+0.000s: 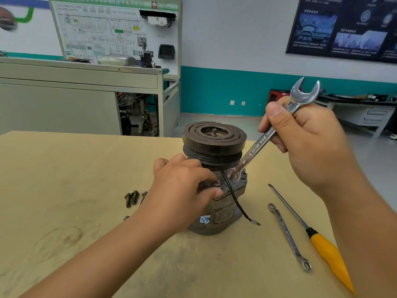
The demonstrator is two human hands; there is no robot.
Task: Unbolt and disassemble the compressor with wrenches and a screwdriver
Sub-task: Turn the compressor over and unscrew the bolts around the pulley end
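Observation:
The compressor [217,214] stands upright on the wooden table [64,168], its dark grooved pulley [214,138] on top. My left hand [182,186] wraps round the compressor body just under the pulley, thumb beside a bolt head [217,184]. My right hand [305,138] grips a silver open-end wrench [261,145] by the upper shaft; its lower jaw sits at the body's upper right flange, under the pulley. A black wire [236,203] hangs down the compressor's front.
Several removed bolts [131,198] lie left of the compressor. A ring spanner [289,235] and a yellow-handled screwdriver [326,252] lie to its right. Cabinets and a training board stand beyond the table's far edge.

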